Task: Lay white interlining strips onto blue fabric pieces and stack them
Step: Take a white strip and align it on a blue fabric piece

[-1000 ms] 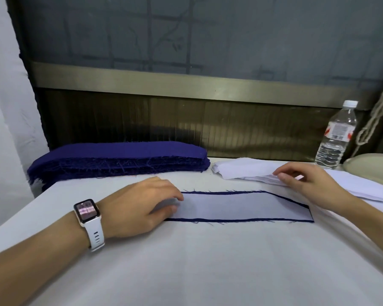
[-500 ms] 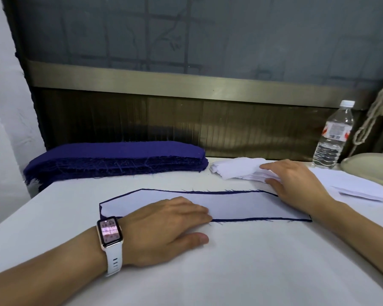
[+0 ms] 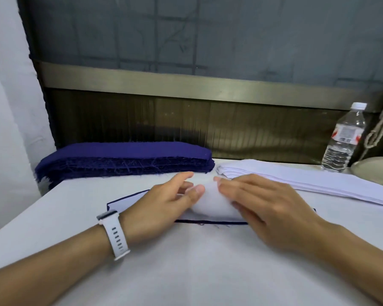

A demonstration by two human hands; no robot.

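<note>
A blue fabric piece topped with a white interlining strip lies across the middle of the white table. The strip bulges up in a hump between my hands. My left hand, with a white watch on its wrist, grips the hump's left side, thumb on the white. My right hand lies over the hump's right side, fingers spread; its thumb is hidden. A thick stack of blue fabric pieces sits at the back left. A pile of white interlining strips lies at the back right.
A clear plastic water bottle stands at the back right corner, next to a beige object and a hanging rope. A dark panel wall runs behind the table. The table's left edge falls off near the white wall.
My right hand left the white strip pile and came to the middle of the piece. My left hand slid right to meet it. The flat strip now bulges between them.
</note>
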